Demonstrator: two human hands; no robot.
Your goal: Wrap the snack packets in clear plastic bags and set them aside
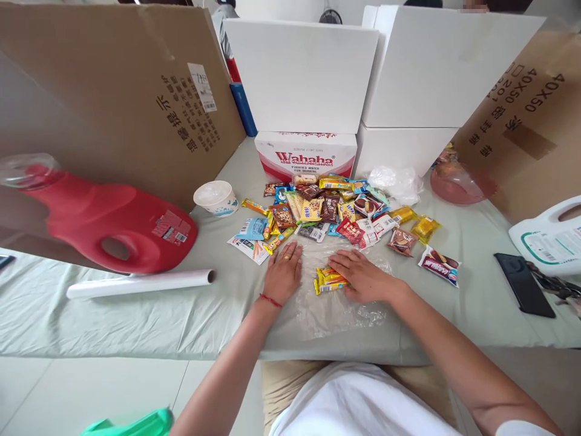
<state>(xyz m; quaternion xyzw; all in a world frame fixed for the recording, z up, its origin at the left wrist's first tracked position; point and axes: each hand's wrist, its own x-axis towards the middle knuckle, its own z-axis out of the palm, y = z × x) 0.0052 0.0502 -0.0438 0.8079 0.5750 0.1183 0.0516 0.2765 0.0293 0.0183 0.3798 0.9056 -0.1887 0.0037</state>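
A thin clear plastic bag [313, 318] lies flat and wrinkled on the cloth in front of me. My left hand [284, 272] rests palm down at its left edge, fingers stretched out, holding nothing. On the bag, my right hand [363, 275] covers the right end of a few yellow-wrapped snack packets [329, 281], fingers over them and thumb at the near side. Just beyond both hands spreads a pile of wrapped snacks [313, 209] in mixed colours. A purple-and-white snack packet [439, 265] lies apart at the right.
Left: a red detergent bottle [131, 218], a white roll [140, 283] and a paper bowl [215, 198]. Behind the pile stand a Wahaha carton [308, 154] and crumpled plastic [397, 183]. Right: a red bowl [458, 184], a black phone [524, 284], keys [560, 287] and a white bottle [551, 236].
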